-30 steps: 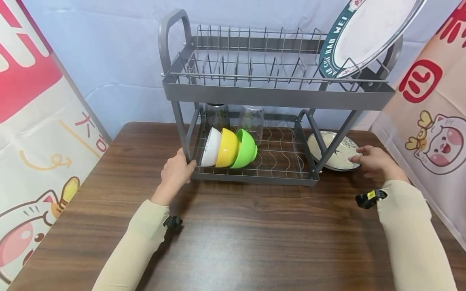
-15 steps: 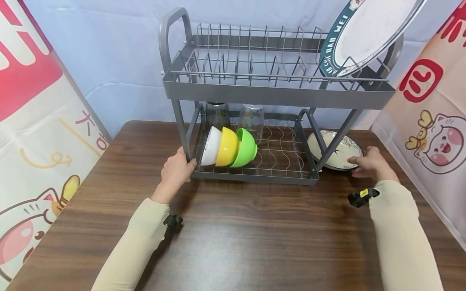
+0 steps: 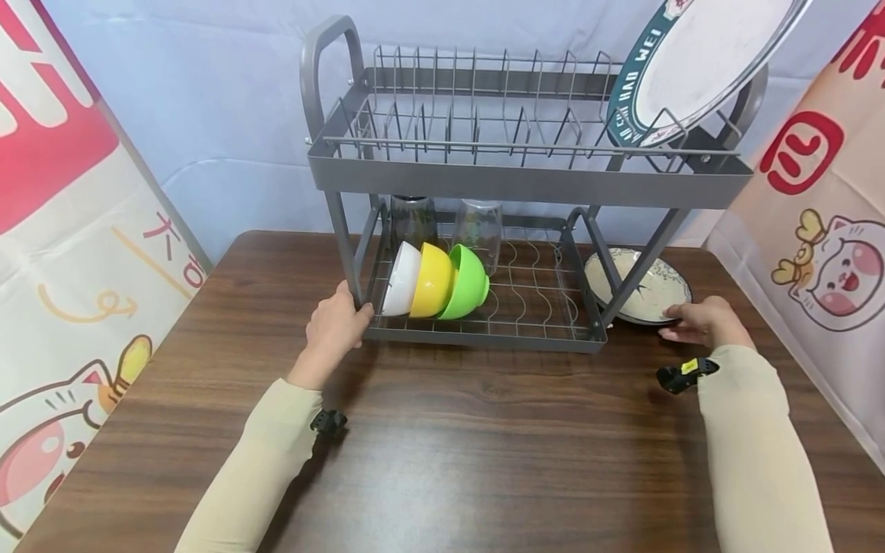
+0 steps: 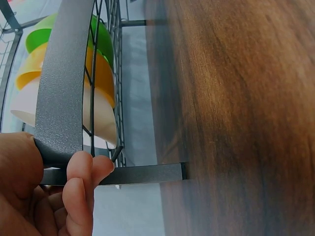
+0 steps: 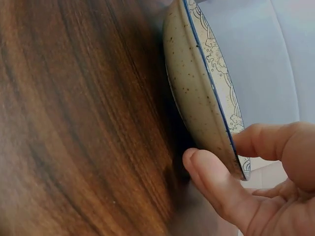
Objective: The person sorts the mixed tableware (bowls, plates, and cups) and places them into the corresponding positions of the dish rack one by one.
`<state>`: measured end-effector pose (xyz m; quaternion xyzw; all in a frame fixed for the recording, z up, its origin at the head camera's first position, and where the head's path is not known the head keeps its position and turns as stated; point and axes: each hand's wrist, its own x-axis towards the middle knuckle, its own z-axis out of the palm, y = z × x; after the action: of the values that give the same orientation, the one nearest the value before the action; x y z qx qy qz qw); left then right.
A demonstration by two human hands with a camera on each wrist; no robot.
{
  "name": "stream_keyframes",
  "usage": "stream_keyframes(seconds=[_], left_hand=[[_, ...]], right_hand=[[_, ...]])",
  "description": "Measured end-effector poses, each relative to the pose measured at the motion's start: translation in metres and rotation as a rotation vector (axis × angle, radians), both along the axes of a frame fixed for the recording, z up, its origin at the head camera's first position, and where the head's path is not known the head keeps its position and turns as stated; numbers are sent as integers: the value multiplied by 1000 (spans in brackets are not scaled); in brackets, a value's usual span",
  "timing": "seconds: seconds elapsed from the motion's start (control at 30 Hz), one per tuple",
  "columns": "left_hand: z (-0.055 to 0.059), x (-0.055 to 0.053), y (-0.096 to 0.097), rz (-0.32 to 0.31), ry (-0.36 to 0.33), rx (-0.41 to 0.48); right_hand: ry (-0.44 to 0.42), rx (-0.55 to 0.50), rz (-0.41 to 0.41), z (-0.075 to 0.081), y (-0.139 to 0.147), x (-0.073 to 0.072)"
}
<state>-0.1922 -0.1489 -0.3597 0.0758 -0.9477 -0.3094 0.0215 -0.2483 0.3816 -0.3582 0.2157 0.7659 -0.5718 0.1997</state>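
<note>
My left hand (image 3: 335,322) grips the front left corner of a grey two-tier dish rack (image 3: 525,180), its fingers curled round the frame in the left wrist view. To the right of the rack, my right hand (image 3: 708,322) pinches the near right rim of a speckled cream plate (image 3: 660,288) with a dark blue edge and a wave pattern. Up close, thumb and finger lie on either side of that rim. A rack post hides part of the plate in the head view. White (image 3: 399,284), yellow (image 3: 432,284) and green (image 3: 467,288) bowls lean nested on the lower tier.
Behind the bowls stand a dark glass (image 3: 413,219) and a clear glass (image 3: 478,230). A large white oval platter (image 3: 715,61) with a green lettered rim leans in the upper tier's right end. Printed cloths (image 3: 823,261) hang along the sides of the wooden table (image 3: 498,445).
My right hand has moved left and slightly toward me, and its fingers have closed on the plate's rim. The left hand has kept its grip on the rack.
</note>
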Motion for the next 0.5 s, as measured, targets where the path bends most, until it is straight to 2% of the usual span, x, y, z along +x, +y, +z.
stream_keyframes(seconds=[0.17,0.3,0.5], left_hand=[[0,0,-1,-1,14,2],[0,1,-2,1,22,5],[0,2,0,-2,23,7]], right_hand=[[-4,-40,-30,-6,0,-2],[14,3,-49,-8,-2,-3],[63,-22,-132,-12,-3,-2]])
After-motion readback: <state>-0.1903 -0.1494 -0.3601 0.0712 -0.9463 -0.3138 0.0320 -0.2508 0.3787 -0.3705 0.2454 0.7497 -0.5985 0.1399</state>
